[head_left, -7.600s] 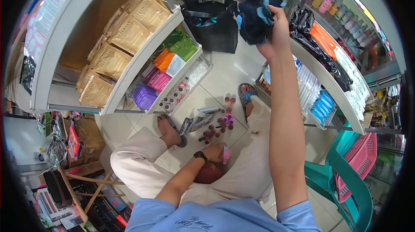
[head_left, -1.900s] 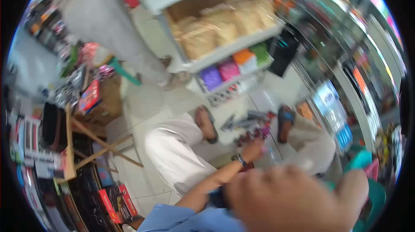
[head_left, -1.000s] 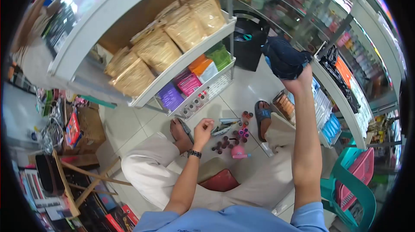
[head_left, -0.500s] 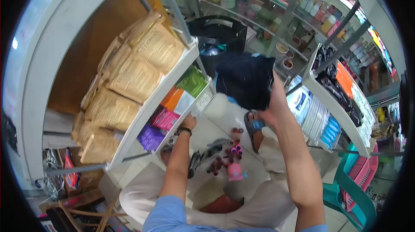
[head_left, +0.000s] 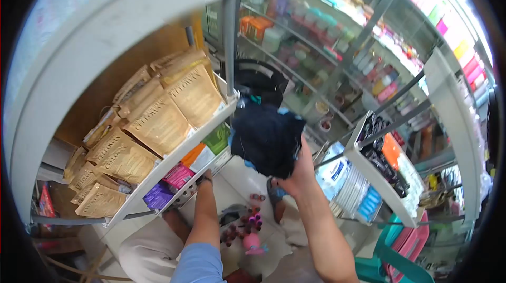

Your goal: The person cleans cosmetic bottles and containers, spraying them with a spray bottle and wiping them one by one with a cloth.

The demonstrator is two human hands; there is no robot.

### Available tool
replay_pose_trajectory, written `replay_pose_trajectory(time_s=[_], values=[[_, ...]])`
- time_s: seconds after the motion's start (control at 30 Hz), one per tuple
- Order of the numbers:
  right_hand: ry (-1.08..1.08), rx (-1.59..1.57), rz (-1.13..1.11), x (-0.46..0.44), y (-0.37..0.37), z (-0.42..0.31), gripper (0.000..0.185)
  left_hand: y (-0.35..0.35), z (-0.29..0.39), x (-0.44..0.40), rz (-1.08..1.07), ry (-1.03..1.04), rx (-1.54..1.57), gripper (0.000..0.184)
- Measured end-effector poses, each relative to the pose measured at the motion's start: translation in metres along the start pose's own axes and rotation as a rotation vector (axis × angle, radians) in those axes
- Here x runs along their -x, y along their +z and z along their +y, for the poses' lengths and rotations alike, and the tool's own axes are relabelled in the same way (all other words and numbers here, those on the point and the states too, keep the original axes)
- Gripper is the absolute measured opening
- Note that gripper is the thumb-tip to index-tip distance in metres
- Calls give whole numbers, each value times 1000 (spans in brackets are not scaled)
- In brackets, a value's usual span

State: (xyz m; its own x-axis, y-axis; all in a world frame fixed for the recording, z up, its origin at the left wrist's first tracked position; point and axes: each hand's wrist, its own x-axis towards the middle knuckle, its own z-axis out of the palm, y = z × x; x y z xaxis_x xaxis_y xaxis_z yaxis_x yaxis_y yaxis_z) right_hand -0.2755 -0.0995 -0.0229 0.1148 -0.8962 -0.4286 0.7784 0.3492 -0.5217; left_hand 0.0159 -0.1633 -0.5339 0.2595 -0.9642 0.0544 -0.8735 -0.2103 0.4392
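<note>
A bunched dark cloth with light-blue bits at its edge (head_left: 268, 140) is gripped in my right hand (head_left: 299, 172), held up over the floor between the shelves. My left hand (head_left: 205, 175) is low at the front edge of the left lower shelf (head_left: 214, 159); its fingers are largely hidden there. Close to that hand are a pink packet (head_left: 179, 176), a purple packet (head_left: 157, 195) and an orange packet (head_left: 193, 154). Small dark-red bottles (head_left: 230, 234) and a pink object (head_left: 252, 244) stand on the floor between my legs.
Gold-brown pouches (head_left: 158, 119) fill the upper left shelf. Behind the cloth stands a black bag (head_left: 261, 80). A glass display case (head_left: 316, 45) runs across the back. To the right is a white shelf (head_left: 380, 185) with packs, above a green plastic chair (head_left: 387, 248).
The camera view has tilted and shifted, so the shelves appear displaced. The dark cloth stays in my right hand. My left hand remains by the left lower shelf, its fingers less visible.
</note>
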Motion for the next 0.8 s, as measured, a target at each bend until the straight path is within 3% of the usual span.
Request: replay_pose_trajectory(time_s=[0.1,0.2,0.33,0.4,0.43,0.57,0.6,0.73,0.77,0.8], values=[[-31,46,12,2,-5,-3,55,-42,53,-12,136,74,37,58],[-50,70,82,0,-22,1,56,-46,52,45,128,159,-18,55],[-99,-7,-55,-8,-18,-15,52,-82,96,76,134,709,-642,43],[-128,-16,-99,-5,-15,-20,49,-144,127,106,31,791,-455,45],[-142,-31,-140,-7,-17,-20,51,-163,138,118,164,862,-407,44],[-172,-107,-172,-4,-26,-21,42,-259,192,160,-339,680,62,45],[-146,-108,-208,-3,-30,-20,42,-281,209,163,-572,524,167,45],[39,-354,-542,13,-65,-22,42,-381,248,188,-751,516,444,47],[57,-345,-548,29,-57,-17,42,-401,252,194,-711,523,604,45],[-41,-300,-347,48,-49,-18,41,-422,255,200,-677,483,675,47]])
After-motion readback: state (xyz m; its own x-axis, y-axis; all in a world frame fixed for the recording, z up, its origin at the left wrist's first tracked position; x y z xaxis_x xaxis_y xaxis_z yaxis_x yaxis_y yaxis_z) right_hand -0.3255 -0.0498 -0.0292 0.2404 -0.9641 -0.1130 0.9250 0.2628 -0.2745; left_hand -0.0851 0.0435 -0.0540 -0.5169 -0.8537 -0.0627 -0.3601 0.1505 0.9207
